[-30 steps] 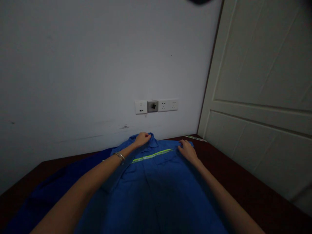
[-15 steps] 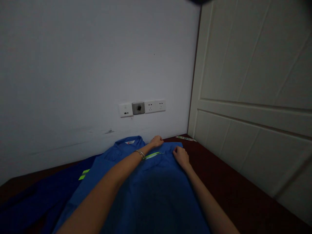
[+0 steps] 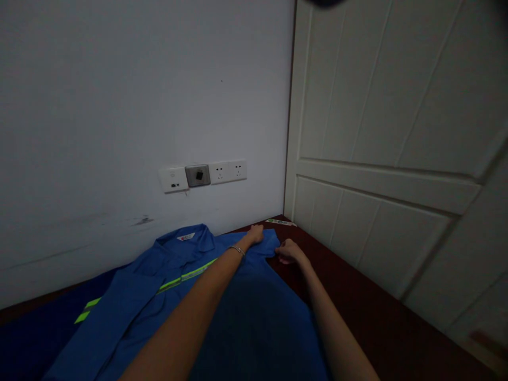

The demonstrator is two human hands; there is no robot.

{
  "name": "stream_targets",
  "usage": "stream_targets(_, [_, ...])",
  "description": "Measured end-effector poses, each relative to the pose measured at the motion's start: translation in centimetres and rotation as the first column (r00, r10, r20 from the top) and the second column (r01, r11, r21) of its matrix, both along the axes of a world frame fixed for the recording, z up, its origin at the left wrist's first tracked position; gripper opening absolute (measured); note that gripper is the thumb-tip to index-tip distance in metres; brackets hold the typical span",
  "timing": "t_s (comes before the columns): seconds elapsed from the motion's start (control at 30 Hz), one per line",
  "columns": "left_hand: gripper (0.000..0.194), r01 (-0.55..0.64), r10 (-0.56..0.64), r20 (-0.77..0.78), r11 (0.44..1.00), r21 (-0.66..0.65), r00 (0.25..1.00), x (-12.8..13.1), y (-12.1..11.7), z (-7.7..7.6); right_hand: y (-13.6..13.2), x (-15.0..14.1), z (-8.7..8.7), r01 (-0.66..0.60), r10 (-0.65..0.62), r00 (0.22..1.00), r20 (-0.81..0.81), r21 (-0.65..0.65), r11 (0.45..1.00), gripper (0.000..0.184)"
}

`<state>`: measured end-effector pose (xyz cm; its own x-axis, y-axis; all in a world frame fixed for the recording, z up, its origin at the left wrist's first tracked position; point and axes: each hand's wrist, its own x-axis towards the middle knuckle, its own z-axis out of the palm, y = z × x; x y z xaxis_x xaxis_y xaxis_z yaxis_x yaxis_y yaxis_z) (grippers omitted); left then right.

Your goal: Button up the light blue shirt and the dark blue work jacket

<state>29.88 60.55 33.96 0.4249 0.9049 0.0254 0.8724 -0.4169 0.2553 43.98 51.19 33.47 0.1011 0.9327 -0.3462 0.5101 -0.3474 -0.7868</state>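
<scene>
A blue work shirt [image 3: 222, 312] with a yellow-green reflective stripe [image 3: 186, 275] lies spread on a dark red-brown table [image 3: 377, 317], its collar [image 3: 184, 241] toward the wall. My left hand [image 3: 255, 233], a bracelet on its wrist, rests with curled fingers on the shirt's far right shoulder corner. My right hand [image 3: 289, 251] pinches the shirt's right edge just beside it, fingers closed on the cloth. Both forearms reach across the shirt from below.
A white wall with a row of sockets [image 3: 202, 175] stands behind the table. A white panelled door [image 3: 397, 159] closes off the right side. A small strip [image 3: 280, 221] lies in the table's far corner. Dark blue cloth [image 3: 27, 338] lies at the left.
Both hands have slid right along the shirt, from the collar and chest to its right shoulder edge. The view has turned right, so the sockets and collar sit further left.
</scene>
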Motion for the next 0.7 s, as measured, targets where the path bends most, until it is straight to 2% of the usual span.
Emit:
stream_targets(0.1, [0.033,-0.014,0.015,0.060,1.000,-0.013,0.998,0.8,0.4,0.1,-0.2,0.1,0.4,-0.026,0.026,0.994,-0.102,0.001,1.000,0.020])
stream_targets(0.17, [0.024,-0.022,0.026,0.108,0.999,-0.037,0.994,1.2,0.7,0.6,-0.3,-0.1,0.5,-0.027,0.028,0.978,-0.206,0.008,1.000,0.027])
stream_targets(0.23, [0.016,-0.034,0.043,0.167,0.998,-0.056,0.985,1.5,1.0,1.3,-0.3,-0.4,0.5,0.015,-0.008,0.957,-0.290,0.022,1.000,0.030])
stream_targets(0.33, [0.014,-0.074,0.090,0.285,0.995,-0.067,0.954,1.4,1.4,3.2,-0.1,-0.8,0.1,0.105,-0.081,0.942,-0.327,0.054,0.993,0.026])
stream_targets(0.53, [0.016,-0.117,0.203,0.529,0.975,-0.190,0.824,-1.2,1.7,7.7,0.4,-0.5,-0.3,0.197,-0.127,0.912,-0.391,0.145,0.970,0.013])
stream_targets(0.7, [0.014,-0.089,0.247,0.684,0.962,-0.258,0.687,-4.5,0.5,9.9,0.1,-0.4,0.6,0.262,-0.119,0.869,-0.481,0.242,0.934,0.013])
